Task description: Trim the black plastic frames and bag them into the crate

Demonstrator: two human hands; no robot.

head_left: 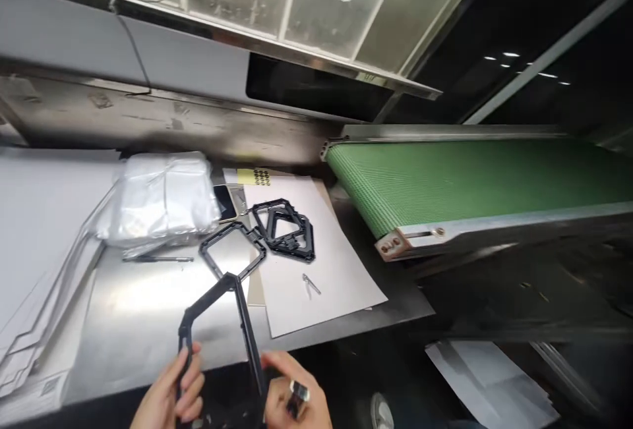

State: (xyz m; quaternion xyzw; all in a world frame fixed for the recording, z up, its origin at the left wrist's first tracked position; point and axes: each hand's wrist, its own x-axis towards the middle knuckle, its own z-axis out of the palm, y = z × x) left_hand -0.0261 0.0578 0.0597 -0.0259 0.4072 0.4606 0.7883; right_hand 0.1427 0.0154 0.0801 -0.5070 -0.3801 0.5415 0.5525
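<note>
Black frame (210, 298), cropped hands (173, 386) (299, 386), indistinct shiny object (297, 399)

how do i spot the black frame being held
From the green conveyor belt, go left to the metal table. The black frame is at its near edge, gripped by the left hand. Unlike the similar frames lying beyond it, it is held up.

Tbl (133, 310) gap L; plastic pile (165, 200) beyond

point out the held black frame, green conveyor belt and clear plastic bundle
held black frame (210, 298), head view, on its upper left bar
green conveyor belt (475, 180), head view, on its top surface
clear plastic bundle (155, 200), head view, on its middle
</note>
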